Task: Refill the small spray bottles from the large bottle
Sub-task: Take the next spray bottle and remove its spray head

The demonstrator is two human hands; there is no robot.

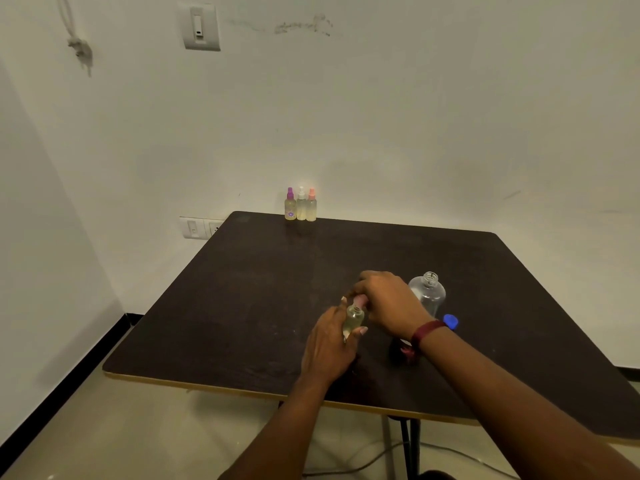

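**While both hands close on one small spray bottle**

As I look down at the dark surface point(242, 306), the large bottle point(429, 294) stands upright on it, clear, with its threaded neck uncapped. It is my marker for everything else.

Just to the left of the large bottle, and a little nearer to me, my left hand point(329, 341) grips the small spray bottle point(354, 318). The fingers are curled round its body, which holds a pale yellowish liquid. The bottle leans slightly, with its neck pointing up and away from me. My right hand point(384, 303) comes in from the large bottle's side and partly covers that bottle's lower left. Its fingers are bent down over the pink spray top point(360, 301) and pinch it at the small bottle's neck. I cannot tell whether the top is threaded on or sitting loose.

The blue cap point(450, 321) lies on the surface just beside the large bottle's base, on its right and nearer to me. A maroon wristband point(427, 332) circles my right wrist, in front of the large bottle.

Well beyond the large bottle and to its left, three more bottles stand in a tight row at the far edge of the surface, against the wall. They are the purple-topped bottle point(290, 204), the white-topped bottle point(301, 203) and the orange-topped bottle point(311, 204). All three are upright and capped, and show the same pale liquid.
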